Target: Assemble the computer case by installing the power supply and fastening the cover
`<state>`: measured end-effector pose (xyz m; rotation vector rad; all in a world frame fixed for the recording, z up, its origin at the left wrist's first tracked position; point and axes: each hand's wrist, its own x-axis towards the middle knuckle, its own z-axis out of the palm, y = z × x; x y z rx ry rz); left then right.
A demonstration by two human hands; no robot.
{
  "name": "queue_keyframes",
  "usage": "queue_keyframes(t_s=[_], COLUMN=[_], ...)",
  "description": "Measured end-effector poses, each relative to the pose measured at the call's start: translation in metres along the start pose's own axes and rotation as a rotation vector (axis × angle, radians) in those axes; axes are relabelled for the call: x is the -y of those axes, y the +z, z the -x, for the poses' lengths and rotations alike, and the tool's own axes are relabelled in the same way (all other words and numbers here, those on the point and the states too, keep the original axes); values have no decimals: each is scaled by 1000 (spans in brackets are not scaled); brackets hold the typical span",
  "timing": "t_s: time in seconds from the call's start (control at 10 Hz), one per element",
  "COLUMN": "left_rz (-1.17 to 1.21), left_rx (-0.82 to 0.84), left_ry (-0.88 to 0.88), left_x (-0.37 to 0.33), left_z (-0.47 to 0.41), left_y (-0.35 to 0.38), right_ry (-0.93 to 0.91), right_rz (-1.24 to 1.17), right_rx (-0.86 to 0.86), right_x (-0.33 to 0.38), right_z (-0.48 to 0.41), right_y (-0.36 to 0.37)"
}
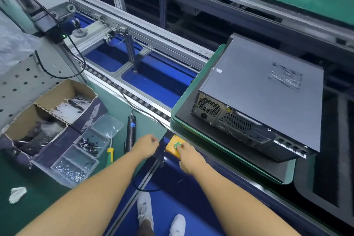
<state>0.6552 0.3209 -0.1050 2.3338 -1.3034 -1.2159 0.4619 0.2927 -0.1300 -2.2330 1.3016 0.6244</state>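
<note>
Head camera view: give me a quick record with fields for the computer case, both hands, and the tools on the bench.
Computer case: cover on, lying flat on a green-edged tray
Right hand: finger on the green button of a yellow box
Left hand: fingers curled by the bench edge; contents unseen
Tools: electric screwdriver and green-handled screwdriver lying on the bench, neither in a hand

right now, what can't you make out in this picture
Head view only:
computer case inside: the closed cover hides it; cover screws are too small to tell
green button: a fingertip of the right hand partly covers it; pressed or not is unclear
left hand: seen from behind, curled fingers hide the palm
cardboard box contents: blurred
</note>
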Motion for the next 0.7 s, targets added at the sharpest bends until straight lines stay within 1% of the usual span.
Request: queue_keyframes(t_s=[0.1, 0.2, 0.4, 0.5, 0.6, 0.7], left_rz=[3, 20, 16, 0, 14, 63], left_rx=[7, 28, 36, 43, 38, -11], left_ry=[-19, -41, -55, -50, -49, -13], left_x=[6, 7, 11, 13, 10, -1], left_z=[-1, 2, 4, 5, 6, 6], left_y=[6, 12, 17, 15, 12, 6], right_ry=[-12, 24, 146, 161, 147, 166], right_rz=[45, 76, 27, 22, -40, -235], right_rx=[27, 13, 52, 104, 44, -72], right_x=[-3, -1, 17, 18, 13, 7], right_z=[-6, -8, -15, -14, -4, 6], right_y=[-4, -5, -11, -23, -32, -36])
